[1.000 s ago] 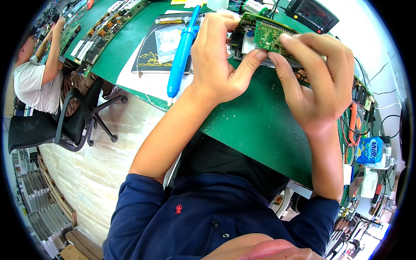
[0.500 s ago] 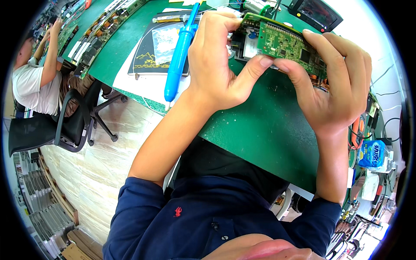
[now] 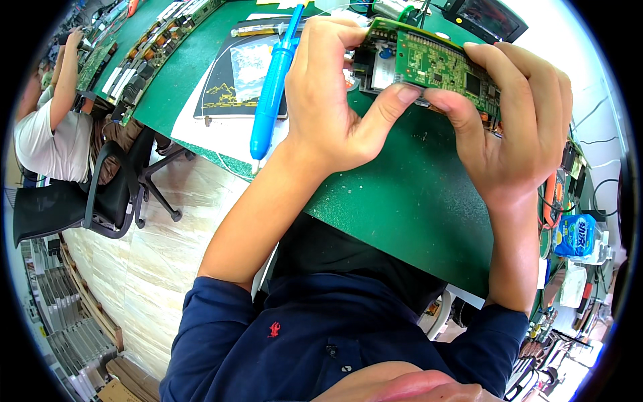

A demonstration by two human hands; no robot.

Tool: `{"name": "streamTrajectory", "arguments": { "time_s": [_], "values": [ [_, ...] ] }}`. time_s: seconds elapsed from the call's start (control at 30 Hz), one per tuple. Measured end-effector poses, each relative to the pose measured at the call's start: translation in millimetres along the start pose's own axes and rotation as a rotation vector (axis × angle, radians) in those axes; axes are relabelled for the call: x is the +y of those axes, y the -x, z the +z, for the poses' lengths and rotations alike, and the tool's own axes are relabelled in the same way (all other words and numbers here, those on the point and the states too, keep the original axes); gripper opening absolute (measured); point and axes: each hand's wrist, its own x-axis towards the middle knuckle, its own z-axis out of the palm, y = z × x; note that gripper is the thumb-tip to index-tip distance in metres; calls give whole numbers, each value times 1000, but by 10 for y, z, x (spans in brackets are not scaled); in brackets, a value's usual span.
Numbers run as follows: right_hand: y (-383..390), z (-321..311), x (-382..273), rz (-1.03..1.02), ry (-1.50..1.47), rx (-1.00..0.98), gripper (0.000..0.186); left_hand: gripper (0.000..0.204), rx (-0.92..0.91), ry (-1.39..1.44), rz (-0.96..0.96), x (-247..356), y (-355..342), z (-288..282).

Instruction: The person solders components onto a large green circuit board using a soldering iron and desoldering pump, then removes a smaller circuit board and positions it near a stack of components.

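Note:
A green circuit board [image 3: 439, 67] is lifted above the green workbench [image 3: 415, 201], its flat underside turned toward me. My left hand [image 3: 335, 100] grips its left end, thumb pressed under the board. Gripping the right end is my right hand [image 3: 512, 130], thumb against the lower edge and fingers wrapped over the top. A grey part [image 3: 375, 63] shows behind the board between my hands.
A blue pen-shaped tool [image 3: 271, 90] lies on a white sheet beside a dark mat [image 3: 234, 77] left of my hands. A black screen [image 3: 485, 17] stands at the back. Another person [image 3: 47, 127] sits in a black chair far left. Small tools and a blue packet [image 3: 576, 234] crowd the right edge.
Both hands have tilted and raised the board, so its long flat side now faces me. The hands spread further apart along it.

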Motion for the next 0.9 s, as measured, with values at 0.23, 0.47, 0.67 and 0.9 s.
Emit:
{"name": "streamTrajectory", "arguments": {
  "time_s": [0.23,0.47,0.67,0.9],
  "values": [
    [24,11,16,10,-20,31,49,50,-11,-1,-16,-6,12,-3],
    [-40,24,-17,18,-125,34,46,50,-3,-14,12,-33,30,-13],
    [-57,54,-25,-47,-172,27,39,51,4,4,9,-58,36,13],
    [-58,68,-111,45,-205,-14,36,50,-46,-45,-5,-45,39,-28]
  ]
}}
